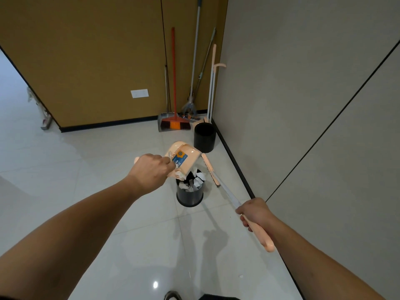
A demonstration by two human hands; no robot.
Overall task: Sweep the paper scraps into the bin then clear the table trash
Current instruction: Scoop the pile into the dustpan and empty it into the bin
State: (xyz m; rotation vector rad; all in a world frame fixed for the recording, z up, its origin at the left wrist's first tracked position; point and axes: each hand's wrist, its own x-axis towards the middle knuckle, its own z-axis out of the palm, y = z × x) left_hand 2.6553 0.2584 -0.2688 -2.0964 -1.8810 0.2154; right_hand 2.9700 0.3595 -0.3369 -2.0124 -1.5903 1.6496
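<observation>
My left hand (151, 169) grips the handle of a peach dustpan (184, 155), which is tipped mouth-down over a black bin (190, 194). White paper scraps (195, 180) spill from the pan and fill the bin's top. My right hand (254, 213) grips the peach handle of a small broom (218, 182); its shaft runs up-left and its head sits just right of the bin's rim. One small scrap (241, 276) lies on the floor near the right wall.
A second black bin (204, 137) stands farther back by the wall. Several brooms, a mop and a grey dustpan (173, 124) lean in the corner. The grey wall runs close along the right. Pale tiled floor spreads to the left.
</observation>
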